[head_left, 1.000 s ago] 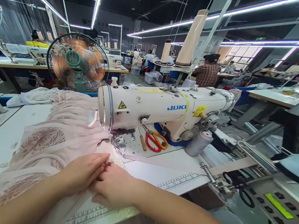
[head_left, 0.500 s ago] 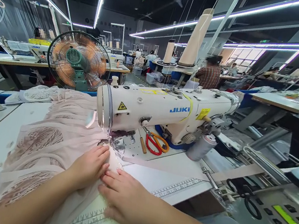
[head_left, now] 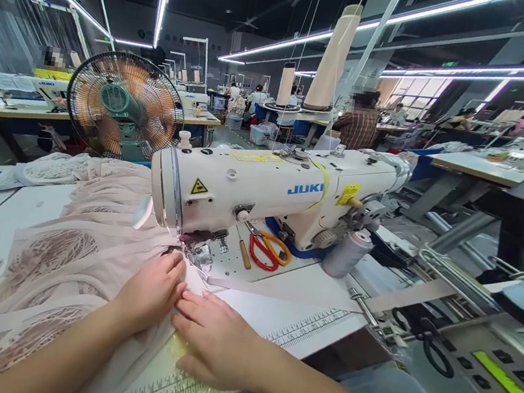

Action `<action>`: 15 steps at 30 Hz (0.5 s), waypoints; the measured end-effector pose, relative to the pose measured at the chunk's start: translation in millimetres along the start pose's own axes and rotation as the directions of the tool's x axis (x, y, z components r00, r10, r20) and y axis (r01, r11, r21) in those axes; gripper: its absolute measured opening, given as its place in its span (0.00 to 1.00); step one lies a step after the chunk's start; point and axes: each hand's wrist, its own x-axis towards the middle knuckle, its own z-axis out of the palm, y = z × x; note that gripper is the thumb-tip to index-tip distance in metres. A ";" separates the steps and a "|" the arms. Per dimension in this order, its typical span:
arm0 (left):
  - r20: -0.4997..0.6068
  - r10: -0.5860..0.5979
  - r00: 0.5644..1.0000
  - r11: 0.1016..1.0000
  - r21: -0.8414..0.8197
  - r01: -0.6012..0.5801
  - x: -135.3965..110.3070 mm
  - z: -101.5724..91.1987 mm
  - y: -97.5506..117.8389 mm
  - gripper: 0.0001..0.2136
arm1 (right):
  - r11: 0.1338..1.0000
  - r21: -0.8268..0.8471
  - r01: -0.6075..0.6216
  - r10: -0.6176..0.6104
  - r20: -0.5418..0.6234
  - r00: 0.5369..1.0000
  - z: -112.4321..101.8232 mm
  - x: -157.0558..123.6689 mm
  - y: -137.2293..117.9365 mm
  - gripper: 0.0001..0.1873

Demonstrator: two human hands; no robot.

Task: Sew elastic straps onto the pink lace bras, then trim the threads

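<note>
Pinkish-beige fabric lies in soft, gathered folds with rounded patches of openwork lace, stretching along the tabletop from its near edge toward its far edge. Our left hand rests on it just beside the sewing machine; we cannot tell whether it pinches any cloth. Our right hand lies alongside, fingers outstretched and unclenched. Our left fingers partly hide the stitching spot, our left forearm covers some folds, and the view's bottom edge cuts off the nearest cloth.

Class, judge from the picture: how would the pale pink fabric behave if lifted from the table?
The fabric would probably sag, since it lies in loose folds. It seems light, judging by its thin, gathered layers. Its openwork lace might snag.
</note>
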 end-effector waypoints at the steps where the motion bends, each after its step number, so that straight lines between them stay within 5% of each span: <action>1: 0.008 -0.003 1.000 1.000 -0.009 0.003 0.0 0.0 -0.2 0.15 | 1.000 0.005 0.000 0.000 0.001 1.000 0.2 -0.2 0.7 0.26; 15: -0.082 0.081 0.993 0.997 -0.003 -0.082 2.7 8.1 -26.4 0.14 | 0.996 0.050 -0.078 0.085 -0.145 0.986 6.3 -2.1 2.5 0.23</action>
